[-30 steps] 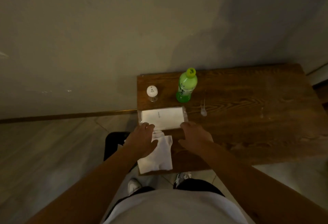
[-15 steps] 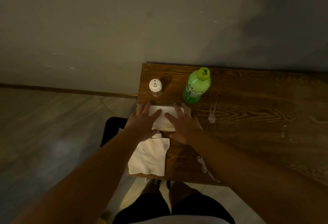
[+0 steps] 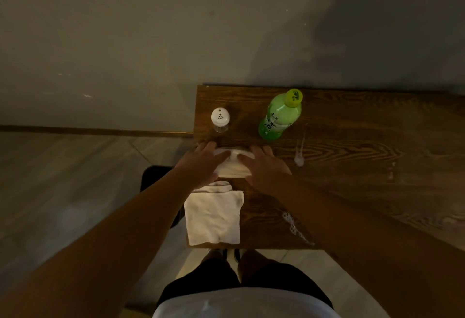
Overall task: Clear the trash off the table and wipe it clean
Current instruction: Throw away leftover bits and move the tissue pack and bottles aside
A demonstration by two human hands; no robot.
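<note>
Tissue pack point(image 3: 232, 165) lies pressed under both hands on the counter point(image 3: 352, 166). Left hand point(image 3: 203, 164) and right hand point(image 3: 268, 169) rest on it with fingers point(image 3: 259, 151) spread flat, gripping nothing. A white cloth point(image 3: 214, 217) lies just behind the fingers.

Markings visible on the tabletop items.
The green bottle point(image 3: 279, 117) is bearing white East Asian characters down its label, too blurred to read, and dark print on its yellow-green cap point(image 3: 293, 97) is likewise staying illegible. The white shaker point(image 3: 220, 118) is showing only a triangle of holes, no lettering.
</note>
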